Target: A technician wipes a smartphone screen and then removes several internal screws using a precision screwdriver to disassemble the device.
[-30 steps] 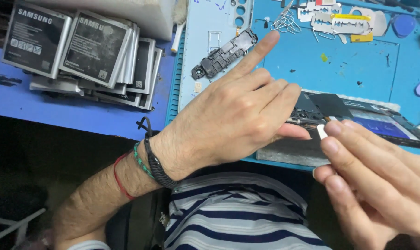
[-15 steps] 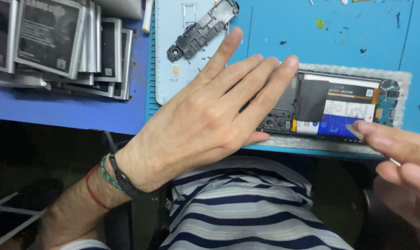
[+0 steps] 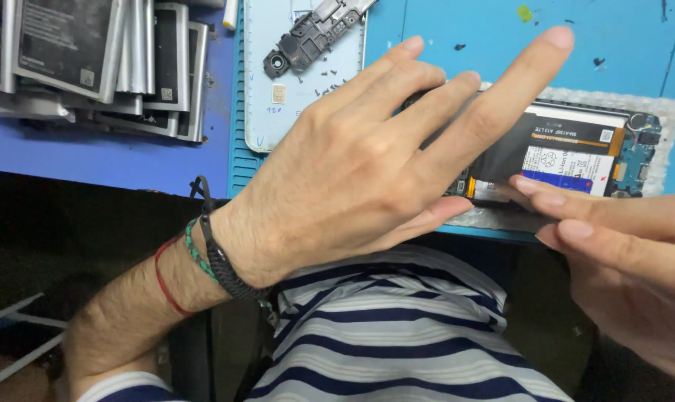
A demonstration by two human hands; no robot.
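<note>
An opened phone (image 3: pixel 568 149) with its black battery and blue circuit board exposed lies on a white foam pad (image 3: pixel 669 112) on the blue mat (image 3: pixel 456 30). My left hand (image 3: pixel 352 171) covers the phone's left end. Its fingers are stretched out and spread over the top, the index finger is lifted, and the thumb is against the near edge. My right hand (image 3: pixel 628 246) comes in from the right with its fingers together. The fingertips touch the phone's near edge beside my left thumb. The right thumb is hidden.
A pile of grey phone batteries (image 3: pixel 77 59) sits at the back left on the blue table. A white phone back cover (image 3: pixel 278 112) lies beside it, carrying a black plastic frame part (image 3: pixel 311 33) and tiny screws. My striped shirt (image 3: pixel 397 342) is below the table edge.
The view has closed in on the phone. My left fingers have straightened and lifted off it. My right fingertips have moved left to the phone's near edge. The small white piece is no longer visible.
</note>
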